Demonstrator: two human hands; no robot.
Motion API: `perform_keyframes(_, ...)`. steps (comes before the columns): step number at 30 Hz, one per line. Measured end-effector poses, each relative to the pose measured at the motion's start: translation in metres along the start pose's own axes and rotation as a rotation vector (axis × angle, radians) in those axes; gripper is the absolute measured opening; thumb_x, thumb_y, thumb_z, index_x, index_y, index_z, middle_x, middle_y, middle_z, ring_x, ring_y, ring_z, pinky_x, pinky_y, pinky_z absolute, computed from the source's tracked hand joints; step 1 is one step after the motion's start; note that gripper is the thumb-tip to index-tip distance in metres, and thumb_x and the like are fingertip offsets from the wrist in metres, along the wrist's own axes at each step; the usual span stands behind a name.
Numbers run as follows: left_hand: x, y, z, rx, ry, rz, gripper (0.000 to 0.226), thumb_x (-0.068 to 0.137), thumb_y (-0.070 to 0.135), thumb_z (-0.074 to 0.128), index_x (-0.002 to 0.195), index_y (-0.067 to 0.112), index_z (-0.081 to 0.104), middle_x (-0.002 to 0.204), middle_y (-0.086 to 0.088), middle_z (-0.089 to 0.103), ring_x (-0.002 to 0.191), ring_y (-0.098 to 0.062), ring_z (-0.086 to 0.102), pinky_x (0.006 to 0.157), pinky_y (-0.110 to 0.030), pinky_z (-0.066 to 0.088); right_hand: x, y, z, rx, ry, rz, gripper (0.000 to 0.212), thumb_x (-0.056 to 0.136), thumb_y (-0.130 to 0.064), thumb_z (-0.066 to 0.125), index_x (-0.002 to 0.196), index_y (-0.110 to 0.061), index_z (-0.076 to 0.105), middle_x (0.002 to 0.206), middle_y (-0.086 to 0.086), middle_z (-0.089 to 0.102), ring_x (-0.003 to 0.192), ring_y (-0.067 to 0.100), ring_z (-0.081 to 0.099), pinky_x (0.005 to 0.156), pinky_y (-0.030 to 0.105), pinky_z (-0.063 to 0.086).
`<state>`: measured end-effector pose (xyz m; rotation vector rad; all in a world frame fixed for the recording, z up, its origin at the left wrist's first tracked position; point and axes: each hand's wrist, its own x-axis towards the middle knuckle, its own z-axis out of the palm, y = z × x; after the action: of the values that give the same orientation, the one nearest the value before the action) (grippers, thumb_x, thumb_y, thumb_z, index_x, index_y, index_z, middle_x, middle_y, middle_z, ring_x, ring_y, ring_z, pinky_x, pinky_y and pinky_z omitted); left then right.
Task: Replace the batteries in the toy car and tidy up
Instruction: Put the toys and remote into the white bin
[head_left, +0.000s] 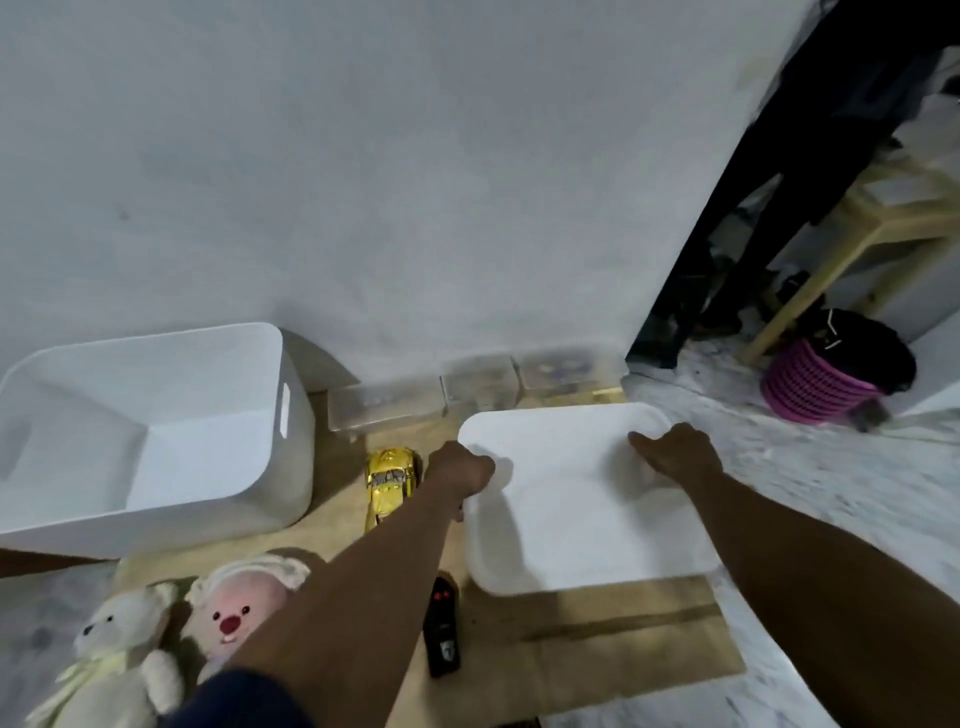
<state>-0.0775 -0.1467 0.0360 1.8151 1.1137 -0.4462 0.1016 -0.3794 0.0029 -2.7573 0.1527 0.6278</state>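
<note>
A yellow toy car (388, 482) lies on the brown cardboard sheet (597, 644) on the floor, just left of my left wrist. A black remote control (441, 626) lies on the cardboard below my left forearm. A white plastic bin (582, 525) sits right of the car. My left hand (464, 468) grips the bin's left rim. My right hand (675, 451) holds its far right rim, fingers curled over the edge. The bin looks empty inside. No batteries are visible.
A larger empty white bin (150, 436) stands at the left against the wall. Three clear plastic boxes (467, 392) line the wall's foot. A cream teddy (122, 660) and a pink plush (241, 608) lie bottom left. A pink basket (815, 384) and a wooden stool (852, 228) are at right.
</note>
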Motion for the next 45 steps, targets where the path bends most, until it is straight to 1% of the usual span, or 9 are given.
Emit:
perform_keyframes(4,0.013,-0.011,0.023,0.066,0.000,-0.040,0.049,0.091,0.024,0.061,0.131,-0.002,0.052,0.117,-0.020,0.063,0.094,-0.042,0.069,0.051,-0.039,0.057,0.016,0.019,0.029,-0.020,-0.040,0.007,0.086,0.082,-0.069,0.058,0.136,-0.003,0.049,0.134,0.020,0.054,0.124,0.040,0.052,0.102,0.046,0.046)
perform_keyframes(9,0.031,-0.020,0.033,0.140,0.032,-0.030,0.050,0.092,0.025,0.060,0.134,-0.002,0.051,0.124,-0.019,0.062,0.105,-0.037,0.066,0.084,-0.041,0.060,0.024,0.027,0.048,-0.025,-0.060,0.002,0.083,0.082,-0.069,0.058,0.134,-0.005,0.051,0.133,0.019,0.054,0.124,0.039,0.052,0.101,0.046,0.047)
perform_keyframes(14,0.034,-0.015,0.027,0.203,0.002,0.008,0.053,0.092,0.029,0.060,0.136,0.001,0.049,0.126,-0.017,0.061,0.108,-0.034,0.065,0.068,-0.031,0.050,0.005,0.016,0.043,-0.080,0.015,-0.001,0.078,0.088,-0.061,0.058,0.143,-0.009,0.038,0.140,0.017,0.043,0.131,0.037,0.042,0.100,0.049,0.043)
perform_keyframes(18,0.024,-0.007,0.006,0.244,0.008,0.092,0.057,0.087,0.035,0.061,0.136,0.008,0.049,0.127,-0.014,0.062,0.106,-0.032,0.067,0.066,-0.029,0.048,-0.021,-0.010,0.042,-0.054,0.214,-0.255,0.050,0.093,-0.042,0.058,0.135,-0.016,0.049,0.137,0.011,0.046,0.129,0.031,0.043,0.099,0.047,0.043)
perform_keyframes(23,0.012,-0.028,-0.043,0.232,0.030,0.165,0.043,0.087,0.045,0.058,0.097,0.005,0.071,0.087,-0.009,0.073,0.071,-0.021,0.071,0.056,-0.024,0.049,-0.070,-0.062,0.064,0.122,0.195,-0.528,0.021,0.087,-0.023,0.065,0.107,-0.016,0.067,0.106,0.004,0.066,0.104,0.027,0.062,0.086,0.037,0.049)
perform_keyframes(29,-0.022,-0.095,-0.115,0.272,0.158,0.201,0.033,0.091,0.034,0.061,0.113,0.009,0.065,0.113,-0.012,0.070,0.081,-0.023,0.066,0.052,-0.025,0.048,-0.156,-0.131,0.104,0.157,-0.043,-0.627,0.013,0.084,-0.023,0.065,0.096,-0.023,0.070,0.089,-0.001,0.072,0.090,0.022,0.067,0.083,0.034,0.054)
perform_keyframes(33,-0.038,-0.153,-0.152,0.180,0.236,0.215,0.026,0.089,0.028,0.062,0.107,0.014,0.075,0.116,-0.006,0.072,0.102,-0.022,0.067,0.083,-0.031,0.055,-0.208,-0.165,0.139,0.148,-0.163,-0.746,0.010,0.085,-0.019,0.067,0.094,-0.022,0.071,0.082,0.000,0.069,0.085,0.025,0.068,0.078,0.034,0.055)
perform_keyframes(39,-0.058,-0.227,-0.183,0.247,0.235,0.147,0.032,0.087,0.032,0.067,0.116,0.018,0.071,0.126,-0.006,0.067,0.110,-0.023,0.064,0.088,-0.028,0.051,-0.276,-0.204,0.195,0.076,-0.314,-0.812,0.022,0.084,-0.023,0.070,0.104,-0.013,0.070,0.065,-0.001,0.066,0.068,0.013,0.061,0.063,0.020,0.046)
perform_keyframes(45,-0.068,-0.292,-0.210,0.306,0.352,0.014,0.050,0.083,0.038,0.066,0.130,0.024,0.060,0.133,-0.004,0.061,0.119,-0.024,0.059,0.096,-0.034,0.051,-0.320,-0.217,0.237,-0.231,-0.335,-0.813,0.079,0.065,-0.076,0.062,0.128,-0.029,0.054,0.121,0.004,0.066,0.108,0.029,0.063,0.092,0.041,0.052)
